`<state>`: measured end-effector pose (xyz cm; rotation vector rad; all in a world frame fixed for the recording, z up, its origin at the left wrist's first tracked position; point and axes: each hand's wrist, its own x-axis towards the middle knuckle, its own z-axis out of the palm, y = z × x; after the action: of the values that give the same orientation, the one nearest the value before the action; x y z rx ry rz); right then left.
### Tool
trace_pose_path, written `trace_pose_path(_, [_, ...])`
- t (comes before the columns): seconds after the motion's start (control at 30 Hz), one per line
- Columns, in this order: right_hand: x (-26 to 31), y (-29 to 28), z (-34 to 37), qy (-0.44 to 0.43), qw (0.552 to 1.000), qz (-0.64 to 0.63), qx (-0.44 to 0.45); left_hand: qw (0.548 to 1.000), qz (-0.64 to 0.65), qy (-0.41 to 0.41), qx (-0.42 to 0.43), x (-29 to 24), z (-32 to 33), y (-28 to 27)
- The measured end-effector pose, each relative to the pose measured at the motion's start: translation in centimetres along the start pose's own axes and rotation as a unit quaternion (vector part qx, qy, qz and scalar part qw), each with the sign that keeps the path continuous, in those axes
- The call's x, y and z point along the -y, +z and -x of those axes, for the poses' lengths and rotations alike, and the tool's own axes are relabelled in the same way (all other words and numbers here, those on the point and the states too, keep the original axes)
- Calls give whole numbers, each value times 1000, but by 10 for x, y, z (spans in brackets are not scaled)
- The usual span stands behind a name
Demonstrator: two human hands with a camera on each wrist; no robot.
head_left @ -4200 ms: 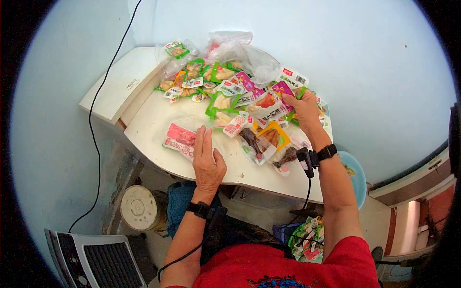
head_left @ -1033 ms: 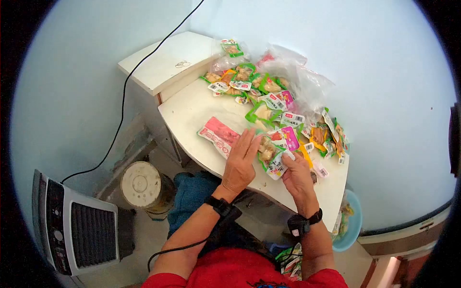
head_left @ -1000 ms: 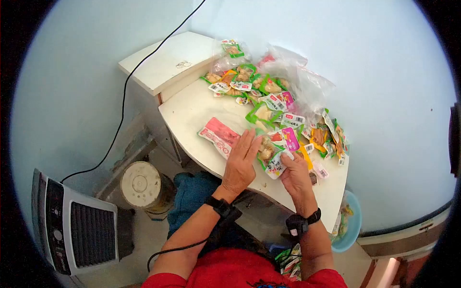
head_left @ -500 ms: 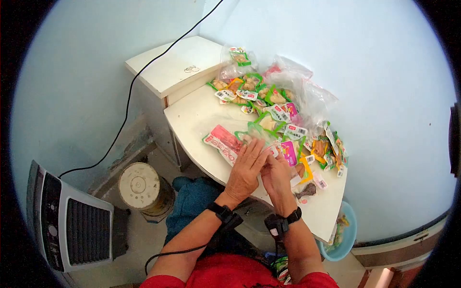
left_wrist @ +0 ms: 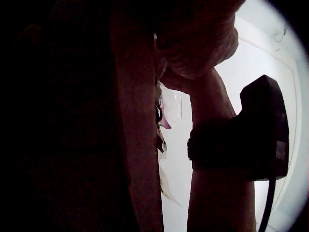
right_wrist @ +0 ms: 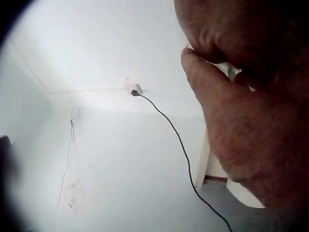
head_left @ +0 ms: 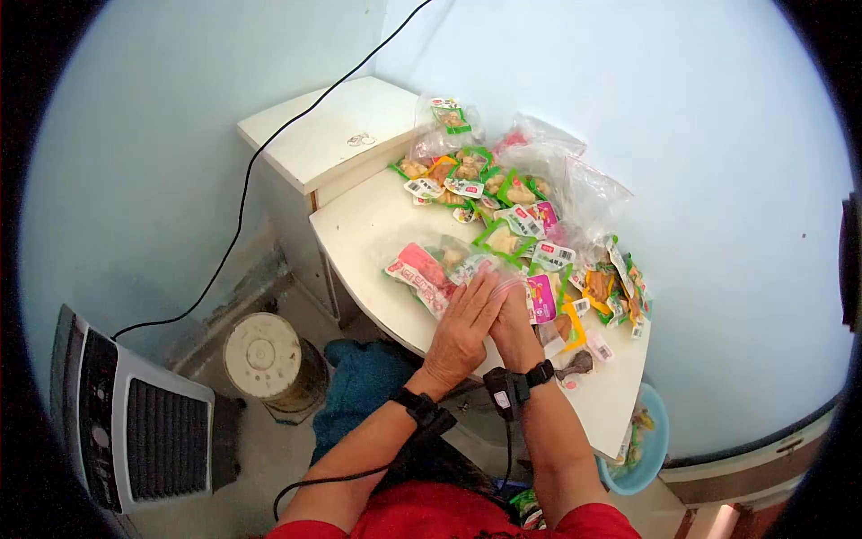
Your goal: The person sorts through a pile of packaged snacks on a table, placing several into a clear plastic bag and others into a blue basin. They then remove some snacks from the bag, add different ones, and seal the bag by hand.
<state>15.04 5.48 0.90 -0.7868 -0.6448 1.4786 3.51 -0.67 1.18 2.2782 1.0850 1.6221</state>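
Note:
A clear plastic bag lies near the table's front edge, with a red-and-white food pack and a green-edged food pack inside. My left hand rests over the bag's near end with its fingers straight and its thumb hidden. Close against it, my right hand is at the bag's mouth, its fingers mostly covered by the left hand and plastic; I cannot tell what they hold. In the right wrist view the right hand meets the other hand. The left wrist view is mostly dark.
Several sealed snack packs and crumpled clear bags crowd the back. Right of the hands lie a purple pack, an orange-edged pack and a dark drumstick. A blue basin stands below the table's right end.
The right hand has moved left, carrying the green-edged pack to the bag; that pack now lies beside the red one. The left hand stays over the bag, and the head view has shifted slightly.

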Motion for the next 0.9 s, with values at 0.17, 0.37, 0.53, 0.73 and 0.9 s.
trace_pose_path(0.17, [-1,20,10,18,995,15,-98,1000,-3,17,-13,1,1,1])
trace_pose_path(0.37, [-24,-8,-10,37,993,-99,49,999,16,10,-34,3,0,4])
trace_pose_path(0.53, [-3,-4,14,-44,984,172,-3,1000,0,-7,-29,-1,-2,1])
trace_pose_path(0.73, [59,-7,51,-207,856,450,-148,1000,-19,-11,-22,-2,-1,0])
trace_pose_path(0.9, [90,-40,45,-242,686,670,-147,1000,-10,-6,-26,-3,-1,-2])
